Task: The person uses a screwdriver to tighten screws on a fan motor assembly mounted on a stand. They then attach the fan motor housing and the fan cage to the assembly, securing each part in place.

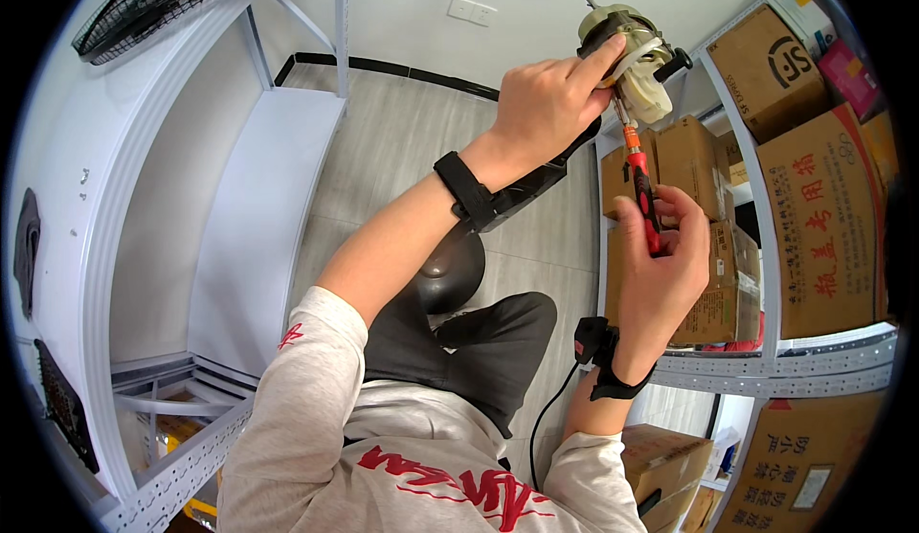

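An electric fan's motor unit (pixel 627 54), yellowish with a dark band and a black knob, is at the upper right, its blades and guard off. My left hand (pixel 555 102) grips its near side, with the index finger stretched along the casing. In my right hand (pixel 675 236) is a red and black screwdriver (pixel 643 183), held by its handle between thumb and fingers. The screwdriver points up, and its tip meets the underside of the motor unit near a pale plastic part. The exact contact spot is too small to make out.
A white shelf (pixel 258 198) stands on the left, with a black fan guard (pixel 163 1) on top. Cardboard boxes (pixel 823 217) fill the metal rack on the right. Between my legs and the wall is a black round base (pixel 452 270). A black cable (pixel 546 408) hangs from my right wristband.
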A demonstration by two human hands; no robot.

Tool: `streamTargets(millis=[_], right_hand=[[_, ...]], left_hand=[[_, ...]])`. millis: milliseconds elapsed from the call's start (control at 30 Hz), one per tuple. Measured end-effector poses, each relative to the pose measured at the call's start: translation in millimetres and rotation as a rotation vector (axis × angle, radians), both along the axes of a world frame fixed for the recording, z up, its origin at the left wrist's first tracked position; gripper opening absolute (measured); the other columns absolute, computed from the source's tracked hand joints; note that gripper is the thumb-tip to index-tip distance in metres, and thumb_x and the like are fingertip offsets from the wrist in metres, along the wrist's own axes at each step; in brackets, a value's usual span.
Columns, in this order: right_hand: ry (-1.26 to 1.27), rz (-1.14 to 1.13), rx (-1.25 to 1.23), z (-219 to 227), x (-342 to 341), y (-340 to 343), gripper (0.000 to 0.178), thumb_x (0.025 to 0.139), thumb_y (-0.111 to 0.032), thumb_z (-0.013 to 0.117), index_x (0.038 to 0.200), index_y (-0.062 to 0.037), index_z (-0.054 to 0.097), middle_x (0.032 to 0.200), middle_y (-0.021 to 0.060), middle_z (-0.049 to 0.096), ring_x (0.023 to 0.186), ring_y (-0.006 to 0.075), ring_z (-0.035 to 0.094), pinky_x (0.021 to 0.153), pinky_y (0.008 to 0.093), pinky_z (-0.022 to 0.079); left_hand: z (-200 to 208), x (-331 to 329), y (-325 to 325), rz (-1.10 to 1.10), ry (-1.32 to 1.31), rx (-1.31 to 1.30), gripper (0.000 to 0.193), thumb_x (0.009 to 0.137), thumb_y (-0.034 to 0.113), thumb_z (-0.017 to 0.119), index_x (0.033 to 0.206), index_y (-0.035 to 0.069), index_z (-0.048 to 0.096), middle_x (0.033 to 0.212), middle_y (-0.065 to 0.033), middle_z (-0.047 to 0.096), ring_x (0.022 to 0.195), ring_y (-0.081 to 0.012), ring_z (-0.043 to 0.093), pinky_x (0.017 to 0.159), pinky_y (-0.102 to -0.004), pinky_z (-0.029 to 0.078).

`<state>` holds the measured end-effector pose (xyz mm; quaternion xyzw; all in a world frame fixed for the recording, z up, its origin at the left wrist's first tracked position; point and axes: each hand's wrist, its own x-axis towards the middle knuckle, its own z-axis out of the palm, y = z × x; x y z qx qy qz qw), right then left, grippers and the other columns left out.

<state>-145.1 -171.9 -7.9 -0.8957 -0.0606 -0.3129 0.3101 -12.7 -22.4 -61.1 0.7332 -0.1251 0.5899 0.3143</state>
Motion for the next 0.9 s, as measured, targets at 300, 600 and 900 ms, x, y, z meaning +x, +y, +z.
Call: streamTargets(millis=[300, 600, 900], right_hand=[[-0.227, -0.033, -0.129, -9, 3, -6, 0.021, 0.087, -0.011, 0.078, 0.105, -0.0052, 0.069, 0.094, 0.0059, 0.056, 0.075, 0.0151, 0.056, 0.065, 0.0287, 0.048], [-0.072, -0.033, 0.014, -8, 2, -6, 0.024, 0.089, -0.017, 0.078, 0.106, -0.004, 0.068, 0.082, 0.0062, 0.064, 0.064, 0.0125, 0.056, 0.056, 0.0275, 0.046], [-0.454, 0.029, -0.131, -12, 9, -7, 0.024, 0.084, -0.007, 0.08, 0.105, -0.0046, 0.07, 0.084, 0.0043, 0.064, 0.067, 0.0109, 0.057, 0.055, 0.0229, 0.046]], left_hand=[[0, 0, -1, 0.01, 0.005, -0.004, 0.067, 0.075, 0.018, 0.081, 0.138, 0.019, 0.059, 0.072, -0.0049, 0.069, 0.057, -0.0215, 0.064, 0.05, -0.0327, 0.048], [0, -1, -3, 0.028, 0.015, -0.014, 0.065, 0.075, 0.018, 0.081, 0.136, 0.02, 0.061, 0.07, -0.0056, 0.068, 0.056, -0.022, 0.063, 0.049, -0.0332, 0.047], [1, -3, -3, 0.01, 0.021, -0.001, 0.064, 0.074, 0.017, 0.081, 0.135, 0.018, 0.061, 0.073, -0.0064, 0.069, 0.058, -0.0226, 0.064, 0.051, -0.033, 0.049]])
